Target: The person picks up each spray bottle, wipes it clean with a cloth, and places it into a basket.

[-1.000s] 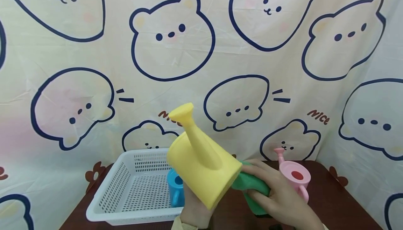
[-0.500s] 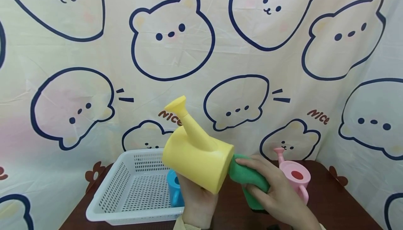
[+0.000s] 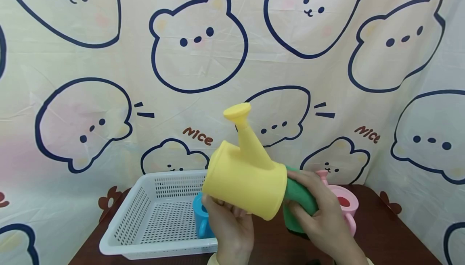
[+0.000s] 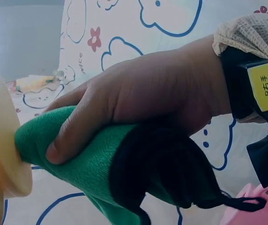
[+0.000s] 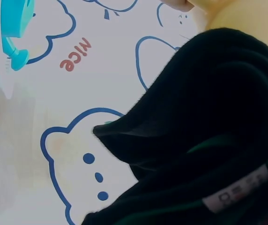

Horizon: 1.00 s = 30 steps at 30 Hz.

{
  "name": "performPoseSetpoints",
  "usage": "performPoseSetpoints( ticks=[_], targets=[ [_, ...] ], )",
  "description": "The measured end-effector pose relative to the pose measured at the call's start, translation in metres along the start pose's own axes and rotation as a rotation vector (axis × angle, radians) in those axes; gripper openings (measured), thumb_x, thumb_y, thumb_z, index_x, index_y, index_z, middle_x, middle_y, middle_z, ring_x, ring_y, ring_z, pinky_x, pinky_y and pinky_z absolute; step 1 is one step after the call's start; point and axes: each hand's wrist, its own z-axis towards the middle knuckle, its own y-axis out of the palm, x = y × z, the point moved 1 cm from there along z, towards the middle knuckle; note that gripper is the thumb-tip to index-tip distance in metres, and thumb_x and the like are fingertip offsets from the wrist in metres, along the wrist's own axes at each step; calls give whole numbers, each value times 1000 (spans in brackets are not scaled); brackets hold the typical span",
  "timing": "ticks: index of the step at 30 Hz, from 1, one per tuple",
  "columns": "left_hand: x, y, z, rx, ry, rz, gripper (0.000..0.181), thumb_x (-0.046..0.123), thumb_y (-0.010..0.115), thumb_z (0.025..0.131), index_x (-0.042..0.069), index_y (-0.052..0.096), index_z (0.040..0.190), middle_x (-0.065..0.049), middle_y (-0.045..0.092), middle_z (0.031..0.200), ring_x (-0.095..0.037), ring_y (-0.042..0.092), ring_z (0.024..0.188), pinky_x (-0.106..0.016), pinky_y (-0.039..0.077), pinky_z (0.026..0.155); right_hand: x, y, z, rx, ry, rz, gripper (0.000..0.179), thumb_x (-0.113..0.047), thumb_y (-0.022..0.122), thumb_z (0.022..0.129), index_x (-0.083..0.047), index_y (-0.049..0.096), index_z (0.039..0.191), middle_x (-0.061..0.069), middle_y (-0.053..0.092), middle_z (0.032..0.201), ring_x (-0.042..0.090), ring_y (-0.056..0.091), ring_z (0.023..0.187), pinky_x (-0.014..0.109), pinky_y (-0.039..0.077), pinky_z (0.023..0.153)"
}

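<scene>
In the head view a yellow toy watering can (image 3: 250, 180) is held up in the middle, its spout pointing up. My left hand (image 3: 232, 230) grips it from below with curled fingers; the part it holds is hidden behind the can. My right hand (image 3: 327, 216) holds a bunched green cloth (image 3: 299, 198) against the can's base. From the left wrist the cloth (image 4: 87, 150) shows under the thumb and fingers, touching the pale yellow can (image 4: 3, 140). The right wrist view is mostly the cloth's dark folds (image 5: 209, 117) and a white tag.
A white perforated basket (image 3: 116, 241) stands at the left of the dark table (image 3: 388, 232), with a blue watering can (image 3: 204, 220) partly hidden in it. A pink watering can (image 3: 346, 202) stands behind my right hand. A cartoon-print curtain (image 3: 218, 67) hangs around the table.
The yellow watering can first shifted slightly left, then right and a little up, its spout turning more upright. My left hand moved along under it. The cloth stayed at its base.
</scene>
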Motion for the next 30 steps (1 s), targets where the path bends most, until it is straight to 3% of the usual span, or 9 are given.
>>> performPoseSetpoints(
  ticks=[5, 12, 21, 30],
  targets=[
    [-1, 1, 2, -9, -28, -12, 50, 41, 27, 114, 23, 29, 67, 13, 32, 56, -3, 32, 49, -21, 25, 52, -3, -3, 0, 69, -61, 61, 75, 16, 84, 75, -11, 63, 142, 4, 67, 137, 5, 60, 119, 12, 44, 105],
    [-1, 3, 3, 51, -86, -35, 54, 46, 35, 114, 23, 31, 65, 12, 29, 54, -3, 31, 48, -20, 25, 52, -6, -6, -1, 82, -135, 89, 72, 21, 80, 72, -4, 64, 138, 4, 65, 136, 7, 59, 121, 16, 42, 107],
    [-1, 3, 6, 144, -137, -28, 56, 52, 33, 113, 24, 32, 65, 13, 31, 52, -3, 33, 45, -18, 26, 52, -8, -8, -4, -18, -141, 67, 73, 20, 81, 72, -12, 67, 137, 4, 63, 136, 7, 59, 118, 15, 46, 105],
    [1, 5, 7, 165, -194, -96, 52, 50, 27, 114, 25, 35, 69, 13, 34, 54, -3, 34, 47, -16, 30, 51, -8, -2, -8, -97, -200, 89, 71, 18, 83, 73, -17, 70, 133, 4, 63, 135, 8, 58, 121, 14, 51, 100]
  ],
)
